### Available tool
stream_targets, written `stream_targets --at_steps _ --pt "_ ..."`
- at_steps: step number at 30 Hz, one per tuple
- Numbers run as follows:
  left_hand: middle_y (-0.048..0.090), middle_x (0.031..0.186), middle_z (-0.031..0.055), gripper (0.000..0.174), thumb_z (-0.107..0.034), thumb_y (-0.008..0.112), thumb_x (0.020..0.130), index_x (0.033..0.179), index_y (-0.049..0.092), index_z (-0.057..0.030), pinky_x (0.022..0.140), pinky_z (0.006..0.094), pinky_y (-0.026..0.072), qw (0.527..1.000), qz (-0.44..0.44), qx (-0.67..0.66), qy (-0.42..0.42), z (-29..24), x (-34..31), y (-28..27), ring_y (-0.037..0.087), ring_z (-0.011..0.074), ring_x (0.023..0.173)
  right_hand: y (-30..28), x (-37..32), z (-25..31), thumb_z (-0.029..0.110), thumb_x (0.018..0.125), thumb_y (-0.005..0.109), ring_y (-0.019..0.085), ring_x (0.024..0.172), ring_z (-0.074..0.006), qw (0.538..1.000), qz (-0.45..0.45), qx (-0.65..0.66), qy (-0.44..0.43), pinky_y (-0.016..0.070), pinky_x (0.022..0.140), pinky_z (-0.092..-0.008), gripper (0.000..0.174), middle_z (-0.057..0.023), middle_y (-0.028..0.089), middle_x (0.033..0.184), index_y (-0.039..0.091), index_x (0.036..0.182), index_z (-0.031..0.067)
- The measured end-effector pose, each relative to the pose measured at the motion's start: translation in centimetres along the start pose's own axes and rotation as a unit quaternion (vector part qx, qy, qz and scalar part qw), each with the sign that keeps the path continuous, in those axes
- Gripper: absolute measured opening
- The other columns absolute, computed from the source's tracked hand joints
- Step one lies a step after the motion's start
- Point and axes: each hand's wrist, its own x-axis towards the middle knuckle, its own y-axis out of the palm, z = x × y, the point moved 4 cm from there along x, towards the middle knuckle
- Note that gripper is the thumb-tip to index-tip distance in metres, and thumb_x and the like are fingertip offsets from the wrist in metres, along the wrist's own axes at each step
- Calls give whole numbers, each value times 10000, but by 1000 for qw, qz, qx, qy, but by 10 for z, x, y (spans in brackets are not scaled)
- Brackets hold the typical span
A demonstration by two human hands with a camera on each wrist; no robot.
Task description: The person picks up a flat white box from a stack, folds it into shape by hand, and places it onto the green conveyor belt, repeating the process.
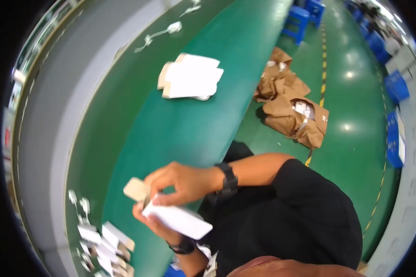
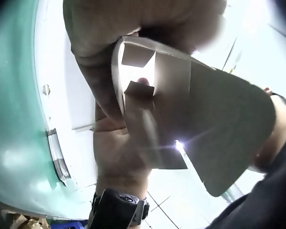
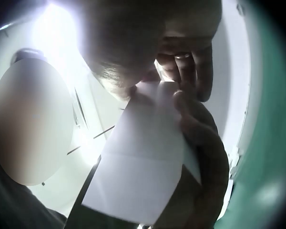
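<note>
In the head view both hands hold a small white carton over the green table, close to the person's body. Its end flap, brownish inside, sticks out past the fingers. The left hand grips the carton from below, near that end. From above, the right hand pinches the same end, thumb on the white face. The left wrist view looks into the open carton, with small inner flaps and a fingertip showing inside. In the right wrist view, curled fingers wrap the side of the white carton.
Flat white cartons lie stacked farther along the table. Several white boxes cluster at lower left, beside white cabled plugs. Another cabled plug lies higher up. Brown paper bags and blue stools stand on the floor.
</note>
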Motion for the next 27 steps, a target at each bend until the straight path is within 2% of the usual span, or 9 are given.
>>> stream_targets --at_steps 4,5,9,11,13,15,18,21,27 --pt "450 1105 62 435 -376 550 932 1216 433 -68 862 331 439 999 9 45 14 2 -5 -33 488 175 994 -1 14 10 222 883 702 661 949 -301 992 63 -102 -36 522 776 -374 167 -144 680 1046 705 915 59" --pt "428 1130 63 374 -322 556 947 1200 439 -73 897 330 413 999 33 1 -28 -13 -10 -26 457 169 1035 2 18 18 210 896 695 656 958 -308 993 77 -81 -28 519 796 -371 157 -158 673 1047 708 938 59" --pt "458 1190 111 426 -197 569 976 1303 323 -80 914 344 438 983 95 84 130 -40 -14 -33 495 180 1056 26 15 24 194 925 668 660 1052 -302 994 55 -89 -20 511 890 -380 179 -174 688 1116 708 1022 48" --pt "502 1221 139 500 -134 575 978 1350 244 -82 902 349 464 985 93 -102 104 -42 -23 -30 538 187 1057 43 9 20 277 945 665 659 1085 -322 999 33 -20 -29 504 920 -406 303 -174 699 1140 684 1133 41" --pt "543 1226 154 570 -147 592 986 1394 202 -76 891 343 477 989 67 -59 115 -32 -24 -49 568 188 1044 54 18 29 347 976 630 660 1087 -346 982 107 -143 -64 500 928 -430 356 -192 702 1136 683 1149 40" --pt "561 1222 153 654 -198 625 984 1431 166 -69 901 332 477 995 64 -48 65 -31 -28 -58 566 172 1061 66 19 29 250 967 646 667 1067 -363 979 129 -82 -134 520 907 -455 425 -203 684 1154 555 1330 50" --pt "514 1330 172 704 -192 658 955 1467 187 -81 954 383 476 995 90 -3 53 -41 -34 -64 580 247 1136 69 27 36 283 958 653 669 1030 -341 966 190 -106 -138 518 896 -428 342 -194 685 1098 662 1184 26" --pt "538 1317 193 666 -207 690 936 1445 288 -55 977 410 470 946 130 234 183 -53 -40 -61 602 328 1143 57 24 21 235 927 685 643 1058 -302 981 181 -40 65 501 910 -397 271 -167 662 1093 706 1041 -10" --pt "524 1335 200 662 -232 726 910 1421 351 -41 1021 421 450 946 171 242 133 -45 -46 -67 572 375 1197 64 12 10 120 880 710 575 1117 -244 963 210 82 146 450 960 -351 200 -130 603 1173 688 1043 6"
